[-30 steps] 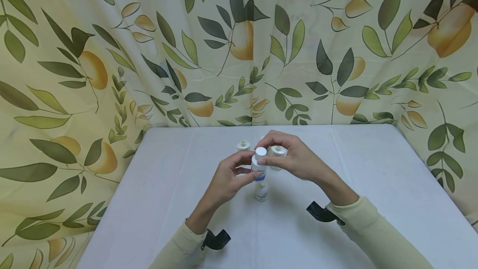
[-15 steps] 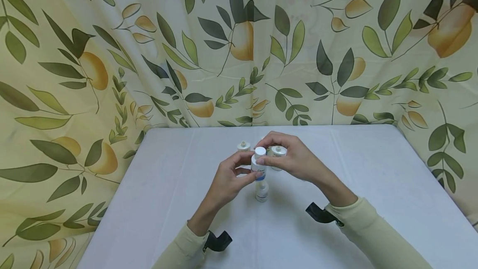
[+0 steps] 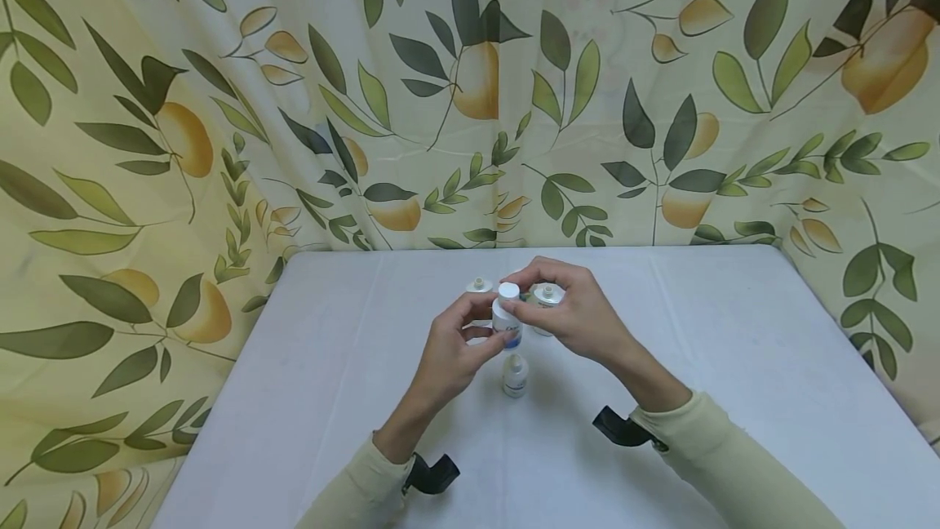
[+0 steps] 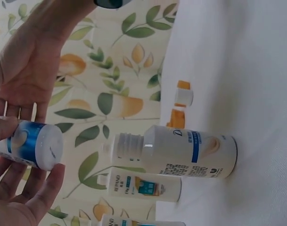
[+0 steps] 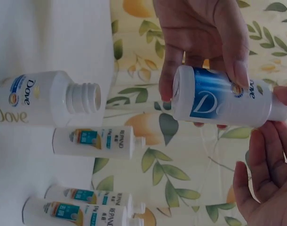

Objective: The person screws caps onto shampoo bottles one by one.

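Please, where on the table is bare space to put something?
Bare table: left of the left hand, right of the right sleeve, and nearer than the front bottle. Crowded: behind it, with more bottles and orange pieces.

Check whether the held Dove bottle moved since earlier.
Yes; the held Dove bottle shifted slightly up the head view, away from the standing uncapped Dove bottle.
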{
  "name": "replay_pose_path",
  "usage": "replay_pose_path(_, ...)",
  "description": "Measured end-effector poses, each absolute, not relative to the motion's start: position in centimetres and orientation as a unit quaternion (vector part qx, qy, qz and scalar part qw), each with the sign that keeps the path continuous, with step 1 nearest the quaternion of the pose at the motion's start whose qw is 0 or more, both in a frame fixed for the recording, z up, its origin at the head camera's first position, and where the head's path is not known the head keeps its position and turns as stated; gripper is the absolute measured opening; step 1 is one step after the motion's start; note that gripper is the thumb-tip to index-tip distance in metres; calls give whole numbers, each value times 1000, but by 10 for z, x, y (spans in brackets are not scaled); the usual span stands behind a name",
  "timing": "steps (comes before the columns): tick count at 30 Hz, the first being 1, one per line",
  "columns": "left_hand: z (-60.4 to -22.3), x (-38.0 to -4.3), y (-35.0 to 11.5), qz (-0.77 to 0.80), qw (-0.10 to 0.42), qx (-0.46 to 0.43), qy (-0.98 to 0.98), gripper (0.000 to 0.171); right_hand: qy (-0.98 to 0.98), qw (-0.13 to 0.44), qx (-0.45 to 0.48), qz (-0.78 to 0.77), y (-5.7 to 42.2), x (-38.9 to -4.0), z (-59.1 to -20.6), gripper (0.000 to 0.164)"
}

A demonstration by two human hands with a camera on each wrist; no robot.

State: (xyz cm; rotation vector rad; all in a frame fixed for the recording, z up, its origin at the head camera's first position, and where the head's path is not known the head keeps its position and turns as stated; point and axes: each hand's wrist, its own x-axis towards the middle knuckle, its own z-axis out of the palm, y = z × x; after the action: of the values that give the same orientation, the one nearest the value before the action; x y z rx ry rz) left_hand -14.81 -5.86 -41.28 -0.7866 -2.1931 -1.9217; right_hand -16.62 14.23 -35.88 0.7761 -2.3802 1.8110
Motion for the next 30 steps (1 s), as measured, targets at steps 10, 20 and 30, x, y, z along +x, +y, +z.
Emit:
replay_pose_path(10, -414, -148, -58, -593, 105, -257, -756, 45, -785, 59, 238, 569, 138, -168, -364, 16)
replay_pose_path(20, -416, -154, -63, -621, 34, -240, -746, 49, -790, 5, 215, 575, 141, -171, -371, 22)
replay_pose_path(30, -419, -152, -58, -635, 75, -241, -730, 46, -772, 44, 234, 589, 136, -169, -371, 16)
